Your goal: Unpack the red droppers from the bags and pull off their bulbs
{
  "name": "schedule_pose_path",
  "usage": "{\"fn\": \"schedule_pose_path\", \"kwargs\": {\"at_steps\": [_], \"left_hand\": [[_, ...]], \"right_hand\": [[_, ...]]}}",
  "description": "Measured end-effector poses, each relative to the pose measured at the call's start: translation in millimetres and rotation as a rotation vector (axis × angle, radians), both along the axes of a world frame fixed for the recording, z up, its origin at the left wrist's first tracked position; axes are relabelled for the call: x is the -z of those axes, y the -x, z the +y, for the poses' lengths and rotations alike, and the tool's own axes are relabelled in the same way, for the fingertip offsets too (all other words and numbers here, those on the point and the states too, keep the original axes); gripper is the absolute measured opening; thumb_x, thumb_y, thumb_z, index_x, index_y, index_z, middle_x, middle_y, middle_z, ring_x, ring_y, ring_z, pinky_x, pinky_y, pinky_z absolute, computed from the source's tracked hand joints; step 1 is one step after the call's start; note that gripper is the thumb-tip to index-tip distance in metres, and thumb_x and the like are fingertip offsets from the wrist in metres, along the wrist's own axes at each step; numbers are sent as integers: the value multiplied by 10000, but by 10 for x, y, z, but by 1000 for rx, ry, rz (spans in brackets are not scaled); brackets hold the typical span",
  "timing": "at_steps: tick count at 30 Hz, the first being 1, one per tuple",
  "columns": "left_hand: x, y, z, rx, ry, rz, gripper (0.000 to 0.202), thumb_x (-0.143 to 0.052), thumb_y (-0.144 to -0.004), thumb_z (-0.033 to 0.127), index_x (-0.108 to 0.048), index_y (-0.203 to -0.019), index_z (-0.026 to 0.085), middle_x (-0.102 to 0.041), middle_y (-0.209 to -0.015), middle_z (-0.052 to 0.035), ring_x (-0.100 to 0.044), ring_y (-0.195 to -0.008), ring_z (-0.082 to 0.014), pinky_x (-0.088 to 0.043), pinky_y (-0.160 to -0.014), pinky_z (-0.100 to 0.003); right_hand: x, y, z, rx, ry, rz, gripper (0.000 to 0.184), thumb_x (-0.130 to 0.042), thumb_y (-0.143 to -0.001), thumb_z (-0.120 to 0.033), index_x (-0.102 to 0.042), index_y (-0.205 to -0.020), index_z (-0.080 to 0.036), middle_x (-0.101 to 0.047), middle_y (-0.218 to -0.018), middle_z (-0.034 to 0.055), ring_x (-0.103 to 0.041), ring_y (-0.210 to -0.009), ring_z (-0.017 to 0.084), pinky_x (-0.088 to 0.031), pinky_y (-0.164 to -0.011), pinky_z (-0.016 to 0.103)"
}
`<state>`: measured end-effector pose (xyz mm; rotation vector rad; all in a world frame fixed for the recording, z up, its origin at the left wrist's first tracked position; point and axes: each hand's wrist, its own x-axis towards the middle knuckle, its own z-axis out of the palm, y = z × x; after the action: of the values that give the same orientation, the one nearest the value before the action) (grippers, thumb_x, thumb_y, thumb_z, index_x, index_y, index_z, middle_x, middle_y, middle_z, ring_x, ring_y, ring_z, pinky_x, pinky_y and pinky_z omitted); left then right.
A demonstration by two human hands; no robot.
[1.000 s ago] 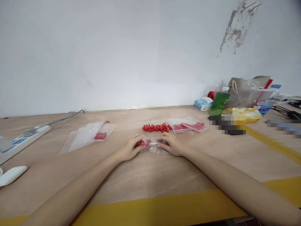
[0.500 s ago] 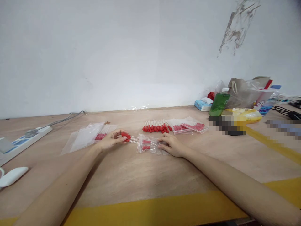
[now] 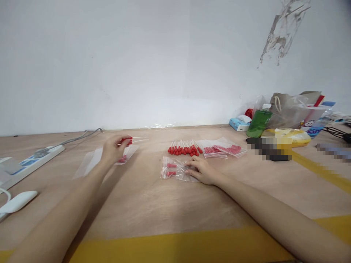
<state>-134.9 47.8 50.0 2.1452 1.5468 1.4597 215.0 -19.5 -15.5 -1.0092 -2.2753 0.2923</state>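
My left hand [image 3: 111,149] is closed on a few red-tipped sticks [image 3: 130,139] that look like big matchsticks; their pale ends point right. It is raised over the flat clear bags [image 3: 89,162] and a bag with red tips [image 3: 123,159] on the left. In front of me lies a clear plastic zip bag [image 3: 179,176] with red pieces showing inside. My right hand [image 3: 202,170] grips that bag's right end, fingers curled over it. Behind the bag is a row of loose red-tipped sticks [image 3: 183,149]. Filled bags [image 3: 226,149] overlap to its right.
On the left are a power strip [image 3: 38,162] with a grey cable and a white plug-like object [image 3: 19,201]. At the right stand a green bottle [image 3: 259,122], a blue tissue pack [image 3: 238,124] and a yellow packet [image 3: 297,138]. Yellow tape [image 3: 164,244] runs along the front edge.
My left hand has drawn the sticks away from the zip bag's mouth, up and to the left. My right hand stays on the bag. The view has shifted slightly.
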Motion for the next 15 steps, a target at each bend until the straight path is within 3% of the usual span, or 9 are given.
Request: {"fn": "schedule_pose_path", "kwargs": {"at_steps": [3, 6, 8, 11, 15], "left_hand": [[91, -285, 60, 13, -140, 300, 196, -461, -815, 203, -617, -933, 210, -610, -1006, -53, -584, -916, -193, -459, -828, -324], [197, -639, 86, 112, -126, 751, 305, -445, -783, 60, -591, -1009, 203, -580, -1048, -78, -560, -932, -211, -444, -803, -315], [252, -821, 93, 138, -123, 928, 354, -437, -780, 32, -556, -1072, 194, -565, -1051, -93, -554, -918, -213, -442, -769, -307], [324, -960, 114, 170, -108, 986, 380, -425, -802, 47, -504, -1141, 200, -549, -1028, -97, -554, -885, -209, -436, -738, -303], [417, -984, 160, 242, -27, 801, 233, -437, -854, 210, -549, -1058, 207, -544, -965, -75, -557, -834, -193, -431, -742, -303]], "right_hand": [[-4, -1, -14, 4, 4, -4, 291, -522, -812, -354, -595, -1016, -160, -511, -891, 71, -508, -784, 151, -431, -740, 305], [-10, -3, -23, -4, -3, 0, 283, -516, -818, -338, -591, -1022, -157, -510, -885, 71, -504, -782, 151, -430, -740, 305], [-8, -3, -20, -14, -1, 5, 276, -516, -818, -333, -591, -1023, -164, -510, -888, 70, -501, -776, 149, -431, -727, 299], [-3, 0, -11, -21, 2, -1, 283, -516, -817, -336, -589, -1033, -167, -511, -896, 73, -501, -780, 150, -429, -721, 293], [-10, 5, -15, -14, -2, -15, 291, -515, -817, -330, -588, -1035, -152, -513, -891, 76, -497, -776, 149, -424, -722, 289]]}}
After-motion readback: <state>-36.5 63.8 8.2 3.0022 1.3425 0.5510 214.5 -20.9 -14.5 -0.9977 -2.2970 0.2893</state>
